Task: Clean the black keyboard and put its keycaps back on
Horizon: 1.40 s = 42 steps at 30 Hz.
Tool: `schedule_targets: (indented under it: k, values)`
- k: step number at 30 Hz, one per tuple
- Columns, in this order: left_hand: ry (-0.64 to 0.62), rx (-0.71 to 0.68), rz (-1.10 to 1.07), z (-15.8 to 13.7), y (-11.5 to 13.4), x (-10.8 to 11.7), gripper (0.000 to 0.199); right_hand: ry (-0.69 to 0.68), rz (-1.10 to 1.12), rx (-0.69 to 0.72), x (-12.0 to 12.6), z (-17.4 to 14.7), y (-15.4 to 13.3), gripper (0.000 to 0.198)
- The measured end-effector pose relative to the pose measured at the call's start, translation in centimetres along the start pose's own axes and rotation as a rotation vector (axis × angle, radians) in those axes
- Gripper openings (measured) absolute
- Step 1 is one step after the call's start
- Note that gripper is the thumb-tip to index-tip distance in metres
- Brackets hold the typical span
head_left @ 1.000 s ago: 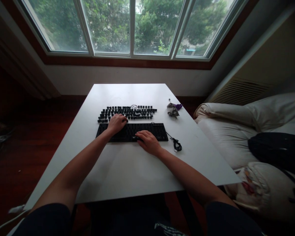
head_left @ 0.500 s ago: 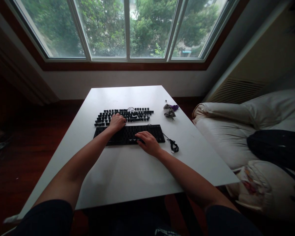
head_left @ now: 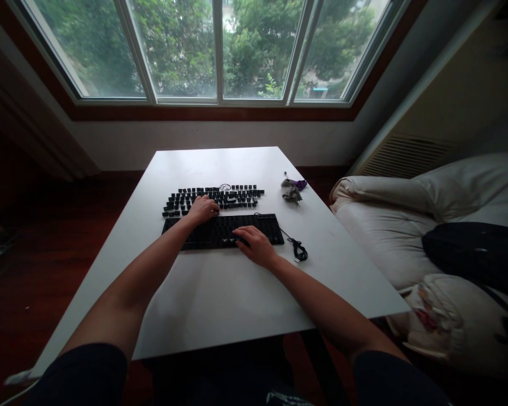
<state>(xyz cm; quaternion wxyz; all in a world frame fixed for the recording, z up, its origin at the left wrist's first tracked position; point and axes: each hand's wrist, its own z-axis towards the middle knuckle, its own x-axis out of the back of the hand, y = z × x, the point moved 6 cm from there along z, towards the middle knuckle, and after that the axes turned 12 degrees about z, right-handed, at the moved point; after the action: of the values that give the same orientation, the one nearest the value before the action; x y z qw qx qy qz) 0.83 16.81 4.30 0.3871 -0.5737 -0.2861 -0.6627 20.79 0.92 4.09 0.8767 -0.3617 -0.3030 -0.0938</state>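
A black keyboard [head_left: 214,232] lies on the white table, most of its surface dark and a few lighter spots along its near edge. Behind it, loose black keycaps [head_left: 237,198] are spread in rows. My left hand [head_left: 202,210] reaches across the keyboard's back edge to the nearest keycaps; its fingers are bent together, and whatever is between the tips is too small to make out. Over the right part of the keyboard rests my right hand [head_left: 254,244], fingers stretched out to the left and touching it, the thumb apart below.
A coiled black cable [head_left: 298,250] lies right of the keyboard. Further back is a crumpled grey cloth-like thing [head_left: 291,193] with a purple piece [head_left: 300,184] beside it. A pale sofa [head_left: 376,237] bearing a dark bag [head_left: 476,254] stands right of the table [head_left: 203,304].
My left hand has shifted slightly to the right by the near row of keycaps. The right hand and the keyboard stay in place.
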Motion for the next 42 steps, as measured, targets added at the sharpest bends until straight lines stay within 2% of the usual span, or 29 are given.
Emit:
schedule_targets:
  k: [4, 7, 13, 15, 19, 26, 34, 38, 42]
  values:
    - [0.043, 0.035, -0.080, -0.7, 0.0, 1.2, 0.026, 0.003, -0.004, -0.003, 0.0, 0.0, 0.2, 0.034]
    - [0.066, -0.002, -0.220, -2.4, 0.4, 2.2, 0.022, 0.000, -0.001, -0.011, -0.1, 0.0, 0.3, 0.033]
    - [-0.048, -0.079, -0.438, -7.2, 2.4, 2.5, 0.015, -0.019, 0.009, -0.009, -0.5, 0.2, 0.2, 0.033]
    - [-0.053, -0.112, -0.423, -8.4, 3.4, 2.5, 0.013, -0.022, 0.005, -0.005, -0.7, 0.2, 0.1, 0.034]
    - [0.045, -0.126, -0.353, -9.9, 4.4, 2.3, 0.011, -0.040, -0.021, 0.016, -1.4, 0.2, -0.2, 0.035]
    - [0.157, -0.089, -0.384, -11.3, 4.6, 1.4, 0.011, -0.110, -0.065, 0.051, -3.1, 0.3, -0.6, 0.037]
    - [0.185, -0.099, -0.260, -11.9, 5.4, 1.4, 0.011, -0.118, -0.061, 0.049, -3.4, 0.7, -0.7, 0.037]
    - [0.180, -0.115, -0.292, -12.0, 5.3, 1.1, 0.019, -0.114, -0.055, 0.040, -3.3, 0.6, -0.6, 0.038]
    - [0.199, -0.068, -0.314, -12.1, 4.9, 1.1, 0.017, -0.115, -0.052, 0.040, -3.3, 0.6, -0.5, 0.038]
